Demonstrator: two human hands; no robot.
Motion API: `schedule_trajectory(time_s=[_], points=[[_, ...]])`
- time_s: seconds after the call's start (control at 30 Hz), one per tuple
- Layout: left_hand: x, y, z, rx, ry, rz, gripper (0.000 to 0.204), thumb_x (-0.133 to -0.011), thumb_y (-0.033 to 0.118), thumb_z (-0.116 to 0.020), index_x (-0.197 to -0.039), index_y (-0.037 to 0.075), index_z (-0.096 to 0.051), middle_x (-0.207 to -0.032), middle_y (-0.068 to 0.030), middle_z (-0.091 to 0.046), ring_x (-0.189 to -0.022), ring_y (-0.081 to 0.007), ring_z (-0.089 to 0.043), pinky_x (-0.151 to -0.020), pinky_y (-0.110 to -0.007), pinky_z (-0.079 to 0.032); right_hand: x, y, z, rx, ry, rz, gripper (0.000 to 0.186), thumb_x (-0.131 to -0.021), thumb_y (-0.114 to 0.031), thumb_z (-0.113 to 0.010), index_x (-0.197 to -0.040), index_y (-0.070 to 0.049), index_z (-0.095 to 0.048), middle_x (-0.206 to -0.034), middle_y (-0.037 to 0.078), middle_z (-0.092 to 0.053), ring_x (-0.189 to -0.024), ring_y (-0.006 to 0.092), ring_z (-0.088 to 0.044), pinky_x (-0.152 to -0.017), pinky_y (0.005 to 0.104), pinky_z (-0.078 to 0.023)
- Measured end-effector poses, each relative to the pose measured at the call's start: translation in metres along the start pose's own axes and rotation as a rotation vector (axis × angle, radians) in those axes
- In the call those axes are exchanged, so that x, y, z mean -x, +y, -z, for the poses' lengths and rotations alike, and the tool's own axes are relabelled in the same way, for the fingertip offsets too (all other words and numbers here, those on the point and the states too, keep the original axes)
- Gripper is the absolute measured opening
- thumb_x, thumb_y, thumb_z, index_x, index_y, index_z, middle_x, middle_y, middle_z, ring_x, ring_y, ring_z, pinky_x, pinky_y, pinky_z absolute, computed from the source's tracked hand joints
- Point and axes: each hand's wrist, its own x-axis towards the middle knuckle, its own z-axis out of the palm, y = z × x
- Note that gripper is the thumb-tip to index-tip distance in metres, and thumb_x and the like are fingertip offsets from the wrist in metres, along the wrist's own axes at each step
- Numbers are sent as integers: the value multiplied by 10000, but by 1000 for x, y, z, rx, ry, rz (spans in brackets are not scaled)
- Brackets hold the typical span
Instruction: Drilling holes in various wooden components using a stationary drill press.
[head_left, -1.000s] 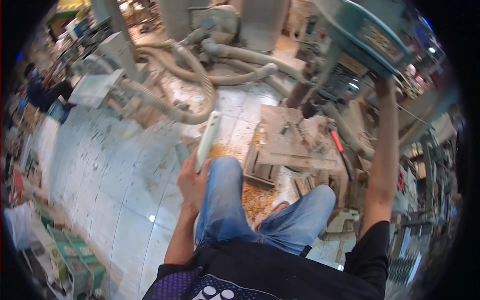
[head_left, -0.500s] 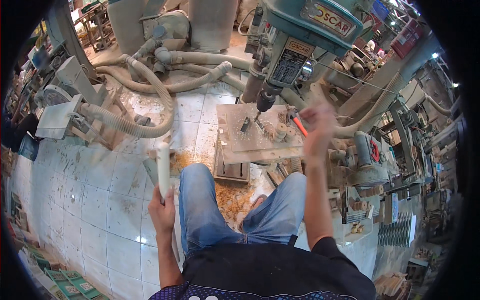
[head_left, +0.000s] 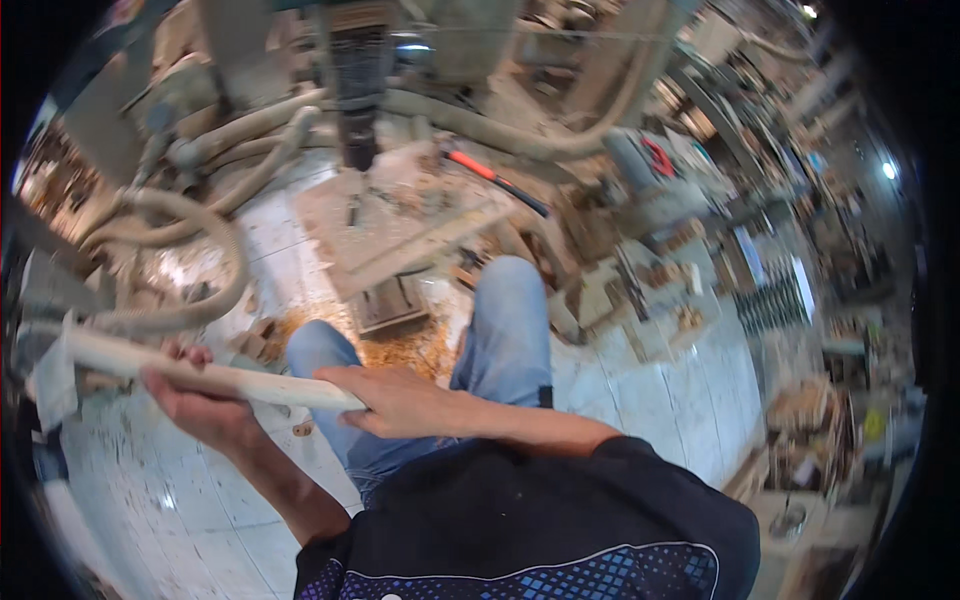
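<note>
A long pale wooden rod (head_left: 255,385) slants across the left of the view, its far end reaching up to the left. My left hand (head_left: 210,405) is closed around it from below, about midway, with fingertips showing over the top. My right hand (head_left: 410,402) grips the near end, thumb and fingers wrapped around it, above my left knee. Beyond my knees, a tool with an orange and black handle (head_left: 497,182), probably a hammer, lies across the edge of the wooden drill-press table (head_left: 360,255). Motion blurs the picture somewhat.
A drill press (head_left: 358,100) rises behind its table, with chips and small wooden pieces beneath the bit. Ribbed hoses (head_left: 235,260) loop at left and behind. Wood shavings (head_left: 400,350) cover the floor between my feet. Machines and a low bench (head_left: 655,290) with wooden parts stand to the right.
My right hand has come away from the orange-handled tool and now grips the rod. The rod has tipped from upright to nearly level, and the view has turned right.
</note>
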Motion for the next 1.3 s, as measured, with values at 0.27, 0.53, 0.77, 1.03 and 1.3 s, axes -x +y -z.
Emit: schedule_trajectory(time_s=[0.27, 0.53, 0.77, 1.03, 1.3], points=[[-43, -20, 110, 30, 170, 2, 333, -1033, 302, -399, -1141, 34, -566, -811, -69, -564, -682, -211, -534, -625, -331, -503, 154, 66, 74, 602, 460, -63, 221, -631, -154, -692, -829, -96, -614, -759, 69, -612, -707, 272, -637, -612, 390, -508], [-31, -52, 178, -237, 291, 264, 211, -946, 217, -607, -1071, 56, -660, -767, -26, -593, -669, -159, -563, -644, -284, -500, 378, 148, 29, 334, 737, -869, 283, -755, -256, -741, -919, -48, -641, -757, 145, -651, -710, 345, -657, -630, 424, -516], [32, -122, 161, -557, 181, 548, 309, -944, 292, -613, -1176, 90, -641, -865, 0, -570, -720, -115, -547, -649, -249, -444, 406, 255, -59, -89, 793, -1262, 530, -861, -389, -647, -1209, -6, -533, -802, 253, -671, -783, 435, -669, -696, 493, -517], [55, -115, 137, -941, -170, 497, 369, -977, 314, -588, -1244, 59, -601, -852, 20, -557, -753, -65, -505, -666, -208, -404, 382, 335, -135, -157, 997, -1246, 430, -911, -406, -577, -947, 14, -495, -672, 197, -628, -538, 302, -642, -508, 419, -503], [57, -122, 151, -1056, -357, 400, 321, -997, 284, -573, -1208, 48, -625, -824, 51, -543, -717, -31, -442, -630, -190, -347, 379, 344, -191, -246, 1189, -1513, 453, -897, -393, -548, -1061, 21, -465, -828, 316, -657, -806, 501, -648, -741, 562, -498]])
